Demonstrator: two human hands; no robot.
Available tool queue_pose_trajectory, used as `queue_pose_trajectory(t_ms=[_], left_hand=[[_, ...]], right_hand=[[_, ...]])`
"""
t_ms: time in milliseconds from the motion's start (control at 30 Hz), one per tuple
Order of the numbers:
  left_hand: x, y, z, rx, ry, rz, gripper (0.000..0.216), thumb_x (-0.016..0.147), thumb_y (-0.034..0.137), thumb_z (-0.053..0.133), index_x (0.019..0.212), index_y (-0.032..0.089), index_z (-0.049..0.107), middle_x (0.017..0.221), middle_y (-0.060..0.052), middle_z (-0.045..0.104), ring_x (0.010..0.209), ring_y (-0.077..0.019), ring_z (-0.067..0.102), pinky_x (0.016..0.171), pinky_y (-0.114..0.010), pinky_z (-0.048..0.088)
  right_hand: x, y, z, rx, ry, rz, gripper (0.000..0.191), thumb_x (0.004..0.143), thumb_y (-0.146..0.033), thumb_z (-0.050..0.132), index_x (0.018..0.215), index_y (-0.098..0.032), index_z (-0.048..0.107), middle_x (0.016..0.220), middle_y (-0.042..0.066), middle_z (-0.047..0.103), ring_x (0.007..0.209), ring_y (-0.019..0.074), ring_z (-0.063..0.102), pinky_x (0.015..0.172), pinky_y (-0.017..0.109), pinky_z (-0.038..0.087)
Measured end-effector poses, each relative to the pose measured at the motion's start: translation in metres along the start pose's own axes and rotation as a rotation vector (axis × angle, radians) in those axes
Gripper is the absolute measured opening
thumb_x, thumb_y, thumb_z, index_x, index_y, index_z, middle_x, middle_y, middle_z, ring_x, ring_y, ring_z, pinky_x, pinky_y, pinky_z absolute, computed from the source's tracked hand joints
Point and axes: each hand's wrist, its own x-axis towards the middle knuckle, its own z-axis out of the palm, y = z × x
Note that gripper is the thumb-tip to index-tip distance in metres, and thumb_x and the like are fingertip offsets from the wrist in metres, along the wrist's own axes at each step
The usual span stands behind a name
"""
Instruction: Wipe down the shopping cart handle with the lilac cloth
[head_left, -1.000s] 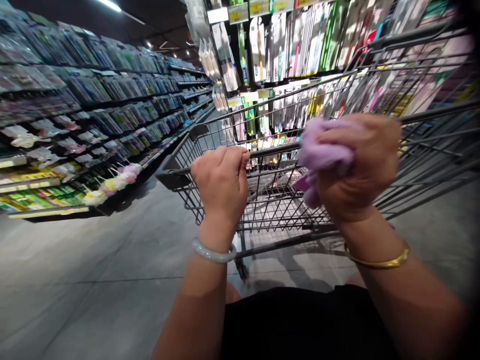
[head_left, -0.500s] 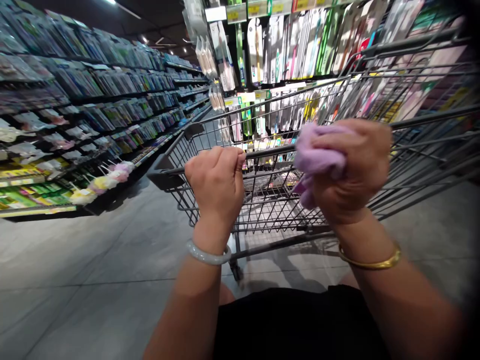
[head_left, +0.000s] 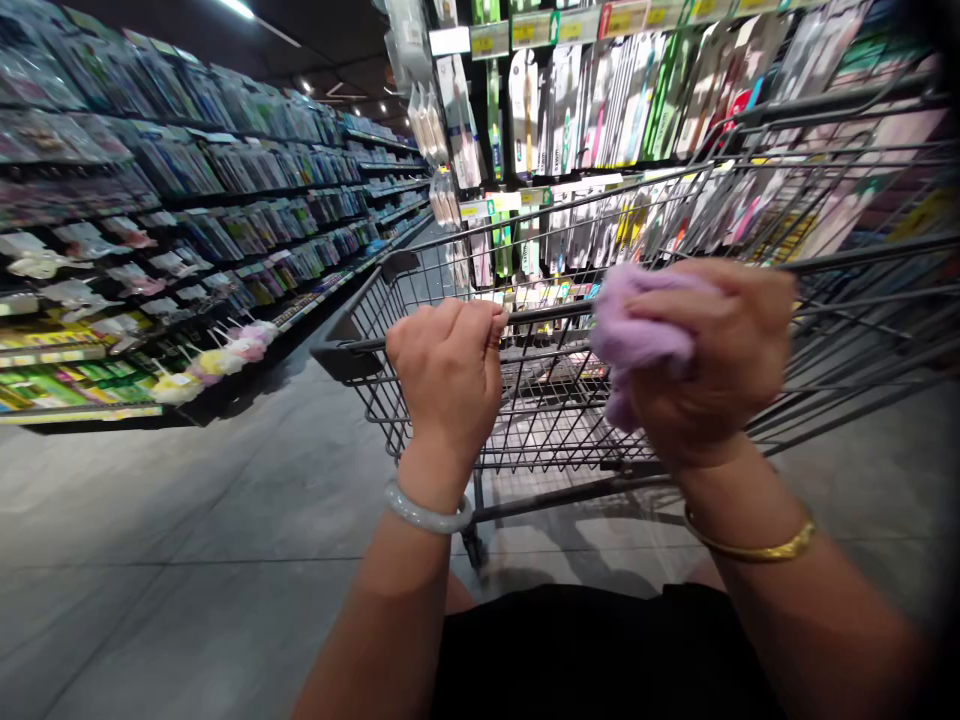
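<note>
A dark wire shopping cart [head_left: 555,430] stands right in front of me, its handlebar [head_left: 555,311] crossing the view. My left hand [head_left: 450,375] is wrapped round the bar near its left end, above a pale bangle [head_left: 427,512]. Bunched in the fist of my right hand [head_left: 720,360] is a lilac cloth [head_left: 637,320]. That hand is at the right part of the bar; the cloth hides whether its fingers also grip the bar. A gold bangle [head_left: 757,548] circles the right wrist. Wire mesh shows beneath both hands.
Packaged toothbrushes [head_left: 570,110] hang on a rack beyond the cart. Along the left runs a long shelf of packaged goods [head_left: 262,170], with fluffy pastel puffs [head_left: 217,360] at its near corner. Grey concrete floor [head_left: 225,520] lies around the cart.
The rack, shelves, cart and both hands have shifted slightly right and a little down in view. Both hands keep their closed grips.
</note>
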Motion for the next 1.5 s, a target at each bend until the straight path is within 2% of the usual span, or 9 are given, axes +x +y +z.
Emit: queue_pose_trajectory(t_ms=[133,333,567,800,967,1033,1100,1300,1500], left_hand=[[0.0,0.001,0.001,0.009,0.011,0.0,0.023,0.101,0.035,0.044,0.09,0.027,0.062,0.082,-0.003,0.066,0.081,-0.0212,0.051,0.08,-0.04,0.029],[0.0,0.001,0.001,0.025,0.012,0.0,0.025,0.101,0.037,0.044,0.088,0.026,0.063,0.08,-0.003,0.065,0.08,-0.0217,0.051,0.079,-0.04,0.029],[-0.002,0.004,-0.001,0.02,0.002,-0.016,0.024,0.101,0.035,0.043,0.091,0.026,0.063,0.083,-0.002,0.066,0.082,-0.021,0.051,0.079,-0.039,0.028],[-0.004,0.001,0.001,0.013,-0.01,-0.036,0.024,0.101,0.037,0.043,0.091,0.026,0.062,0.084,-0.002,0.065,0.085,-0.0214,0.052,0.083,-0.039,0.027],[-0.004,0.003,-0.001,-0.006,-0.024,-0.026,0.018,0.1,0.032,0.045,0.092,0.027,0.061,0.085,-0.001,0.065,0.086,-0.0215,0.052,0.083,-0.039,0.026],[-0.005,0.003,-0.001,-0.005,-0.024,-0.026,0.019,0.1,0.031,0.045,0.093,0.027,0.061,0.086,-0.002,0.066,0.085,-0.0215,0.052,0.083,-0.039,0.027],[-0.005,0.003,-0.001,0.003,-0.017,-0.026,0.02,0.101,0.034,0.044,0.093,0.027,0.061,0.087,-0.002,0.066,0.085,-0.0216,0.051,0.083,-0.04,0.027],[-0.002,0.002,-0.001,0.031,-0.017,-0.014,0.025,0.102,0.036,0.043,0.091,0.026,0.062,0.084,-0.003,0.066,0.084,-0.0218,0.051,0.081,-0.039,0.028],[-0.002,0.002,-0.002,0.038,-0.007,-0.001,0.022,0.101,0.035,0.045,0.092,0.025,0.063,0.083,-0.002,0.066,0.082,-0.0207,0.052,0.079,-0.039,0.029]], right_hand=[[0.003,-0.003,0.001,-0.013,0.028,0.088,0.011,0.088,-0.03,0.063,0.098,-0.026,0.066,0.101,0.005,0.066,0.103,0.0224,0.063,0.091,0.044,0.051],[-0.022,-0.027,0.017,-0.001,-0.263,-0.268,0.023,0.081,-0.025,0.074,0.102,-0.029,0.065,0.112,0.0,0.071,0.104,0.0196,0.064,0.087,0.037,0.05],[0.001,0.0,-0.001,0.014,-0.011,0.043,0.017,0.082,-0.028,0.07,0.1,-0.028,0.068,0.102,0.004,0.069,0.101,0.0235,0.064,0.091,0.044,0.05],[-0.029,-0.025,0.018,0.05,-0.242,-0.292,0.028,0.075,-0.022,0.078,0.099,-0.03,0.068,0.107,0.0,0.073,0.1,0.0222,0.066,0.085,0.039,0.052],[-0.008,-0.003,0.004,0.025,-0.022,-0.051,0.022,0.077,-0.028,0.076,0.098,-0.029,0.069,0.099,0.003,0.07,0.096,0.0222,0.066,0.086,0.04,0.053],[-0.004,0.001,0.002,0.007,-0.012,0.046,0.02,0.08,-0.026,0.072,0.099,-0.028,0.068,0.1,0.004,0.069,0.101,0.024,0.065,0.09,0.043,0.051],[-0.01,-0.005,0.005,0.043,-0.053,0.014,0.022,0.079,-0.026,0.072,0.1,-0.027,0.068,0.103,0.004,0.068,0.101,0.0233,0.065,0.09,0.043,0.051],[-0.055,-0.043,0.026,0.11,-0.338,-0.344,0.021,0.079,-0.019,0.073,0.097,-0.027,0.069,0.106,0.001,0.073,0.102,0.0198,0.062,0.086,0.037,0.047],[-0.035,-0.025,0.013,0.095,-0.209,-0.203,0.029,0.073,-0.019,0.079,0.1,-0.027,0.069,0.108,0.002,0.072,0.097,0.0191,0.064,0.086,0.036,0.05]])
